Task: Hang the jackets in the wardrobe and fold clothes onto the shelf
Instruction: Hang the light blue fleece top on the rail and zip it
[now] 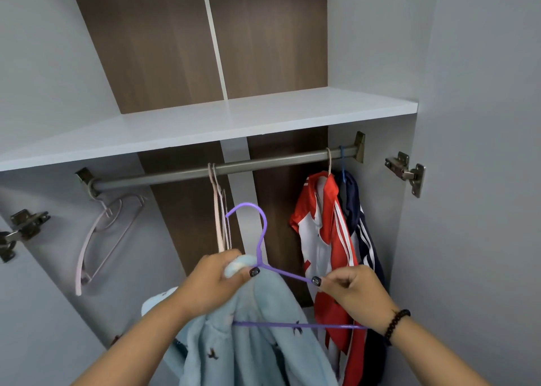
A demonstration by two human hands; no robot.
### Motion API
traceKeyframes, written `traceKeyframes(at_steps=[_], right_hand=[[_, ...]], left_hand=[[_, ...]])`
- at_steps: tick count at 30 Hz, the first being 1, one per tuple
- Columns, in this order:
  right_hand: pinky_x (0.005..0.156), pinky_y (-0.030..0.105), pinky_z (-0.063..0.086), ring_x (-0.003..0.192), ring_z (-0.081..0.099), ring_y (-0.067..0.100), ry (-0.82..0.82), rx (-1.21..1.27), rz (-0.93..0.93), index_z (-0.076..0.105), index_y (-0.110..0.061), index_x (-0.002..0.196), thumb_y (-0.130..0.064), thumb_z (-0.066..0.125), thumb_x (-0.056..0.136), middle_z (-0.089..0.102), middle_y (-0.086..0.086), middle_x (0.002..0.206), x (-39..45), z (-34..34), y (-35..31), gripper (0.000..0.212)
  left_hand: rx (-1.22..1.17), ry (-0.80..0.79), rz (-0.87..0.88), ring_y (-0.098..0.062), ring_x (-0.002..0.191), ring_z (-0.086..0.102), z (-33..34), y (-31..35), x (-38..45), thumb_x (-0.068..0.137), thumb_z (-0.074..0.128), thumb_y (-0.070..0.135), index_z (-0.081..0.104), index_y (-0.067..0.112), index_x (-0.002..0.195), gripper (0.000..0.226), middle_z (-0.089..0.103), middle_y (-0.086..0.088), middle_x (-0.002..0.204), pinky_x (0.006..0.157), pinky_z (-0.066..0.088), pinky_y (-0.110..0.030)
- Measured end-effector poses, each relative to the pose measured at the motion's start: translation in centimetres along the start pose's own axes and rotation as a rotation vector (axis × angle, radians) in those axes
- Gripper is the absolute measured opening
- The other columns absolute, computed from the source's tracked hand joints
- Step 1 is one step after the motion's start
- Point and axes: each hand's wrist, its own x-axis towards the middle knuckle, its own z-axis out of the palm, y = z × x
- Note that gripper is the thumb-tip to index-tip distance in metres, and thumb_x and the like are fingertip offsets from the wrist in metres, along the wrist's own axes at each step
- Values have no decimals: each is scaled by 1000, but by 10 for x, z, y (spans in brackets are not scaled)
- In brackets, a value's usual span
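A light blue fleece jacket (248, 339) hangs partly on a purple wire hanger (262, 233) in front of the open wardrobe. My left hand (216, 280) grips the jacket's collar at the hanger's neck. My right hand (357, 289) pinches the hanger's right shoulder wire, which is still bare. The hanger's hook sits below the metal rail (222, 169), apart from it. A red and white jacket (325, 239) and a navy striped jacket (363, 233) hang on the rail at the right.
A white shelf (205, 125) runs above the rail. Two pale hangers (219, 210) hang at mid rail, and a pink hanger (105, 233) hangs at the far left. Door hinges (407, 172) stick out on both sides.
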Motion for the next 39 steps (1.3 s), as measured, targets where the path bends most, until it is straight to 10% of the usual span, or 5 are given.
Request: traceKeyframes(at_steps=[6,10,19,28,39], right_hand=[[73,13,45,78,55,9,640,23,-435,60,-19,69,-5,67,78,56,-6,82,-2,17,-21,18],[73,14,42,80,53,5,469,1,-501,59,-19,75,-14,63,75,51,-12,85,-15,65,-2,7],[95,18,36,119,50,17,205,-116,122,43,-14,135,-36,79,58,49,-5,123,21,151,39,88],[66,30,46,87,64,30,187,-134,90,56,-20,90,-15,69,71,69,7,91,46,192,29,24],[77,27,42,94,62,30,390,-84,275,67,-14,93,-15,75,75,67,8,94,107,100,29,20]], left_hand=[[81,307,-55,-1,62,52,-20,0,12,87,68,36,58,33,67,22,57,20,64,55,36,-16],[50,467,-136,-1,56,49,-35,-5,24,88,68,30,49,25,60,34,54,20,58,53,32,-23],[-158,554,5,-3,57,44,-59,27,16,76,64,47,59,18,64,32,54,14,59,56,38,-23],[-119,581,72,-8,59,43,-108,15,-22,79,65,41,61,0,71,41,52,-4,62,55,35,-21],[68,439,27,2,49,35,-161,-107,-81,80,55,59,54,20,65,42,44,10,53,47,31,-18]])
